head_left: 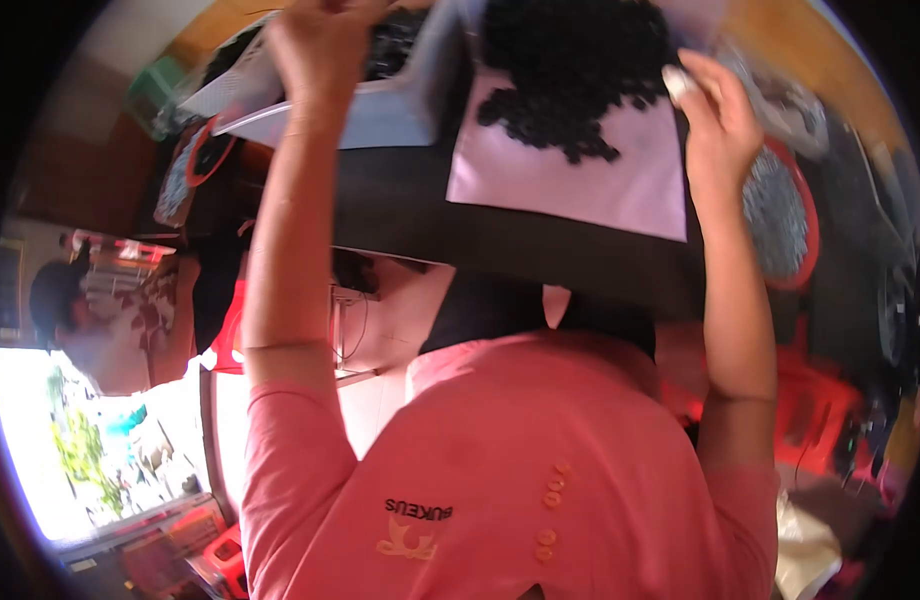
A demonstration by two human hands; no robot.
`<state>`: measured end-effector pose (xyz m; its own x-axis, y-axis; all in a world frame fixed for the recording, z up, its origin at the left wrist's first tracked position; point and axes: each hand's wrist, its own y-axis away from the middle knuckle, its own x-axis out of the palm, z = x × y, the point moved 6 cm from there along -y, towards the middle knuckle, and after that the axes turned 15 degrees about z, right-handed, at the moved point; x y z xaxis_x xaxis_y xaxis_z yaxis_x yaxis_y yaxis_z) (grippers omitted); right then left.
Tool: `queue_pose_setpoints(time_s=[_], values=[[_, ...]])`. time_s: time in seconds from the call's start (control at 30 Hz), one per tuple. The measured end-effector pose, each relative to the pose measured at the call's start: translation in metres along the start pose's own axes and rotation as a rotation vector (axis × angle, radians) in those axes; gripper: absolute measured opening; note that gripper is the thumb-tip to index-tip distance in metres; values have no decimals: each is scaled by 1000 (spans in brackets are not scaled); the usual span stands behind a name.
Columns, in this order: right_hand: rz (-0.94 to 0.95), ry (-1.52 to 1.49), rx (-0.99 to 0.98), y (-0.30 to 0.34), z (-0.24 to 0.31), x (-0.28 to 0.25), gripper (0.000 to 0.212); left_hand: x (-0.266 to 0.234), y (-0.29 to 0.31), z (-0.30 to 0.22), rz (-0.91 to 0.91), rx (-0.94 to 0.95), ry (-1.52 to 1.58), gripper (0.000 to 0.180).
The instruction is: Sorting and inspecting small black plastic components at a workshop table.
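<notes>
My left hand point(325, 45) reaches over a pale bluish-white plastic bin point(385, 122) at the top left; its fingers run up to the picture's top edge and are mostly cut off. Black pieces point(392, 45) lie inside this bin. To its right, a heap of small black parts point(570, 75) is spread on a pinkish sheet point(580, 190). My right hand point(722, 125) is at the heap's right edge, fingers loosely bent and apart. Something white covers its thumb tip, probably a finger cover point(677, 85). No part shows clearly between its fingers.
A dark tabletop point(400, 210) carries the work. Red-rimmed round baskets with grey-blue pieces stand at right point(777, 215) and left point(180, 175). A green container point(158, 95) is at the far left. Red plastic stools point(810, 410) are at the lower right. Another person point(110, 320) sits at left.
</notes>
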<state>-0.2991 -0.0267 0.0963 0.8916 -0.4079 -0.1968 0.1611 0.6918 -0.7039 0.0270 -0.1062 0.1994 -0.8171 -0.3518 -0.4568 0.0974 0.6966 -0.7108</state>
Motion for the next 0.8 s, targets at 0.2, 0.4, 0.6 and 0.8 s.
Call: queue_pose_setpoints(time_s=[0.2,0.4,0.6,0.8], values=[[-151,-199,-10,-8,4,-20,16,71,57,-41,268,365,123,12],[-115,-216,121,-3,-18,-30,12,203,96,-68,654,608,3,11],[-67,-133,154,-2,-8,-28,10,249,110,-64,792,671,-210,14],[10,-13,166,-3,-2,-26,9,244,108,-58,829,597,-158,15]])
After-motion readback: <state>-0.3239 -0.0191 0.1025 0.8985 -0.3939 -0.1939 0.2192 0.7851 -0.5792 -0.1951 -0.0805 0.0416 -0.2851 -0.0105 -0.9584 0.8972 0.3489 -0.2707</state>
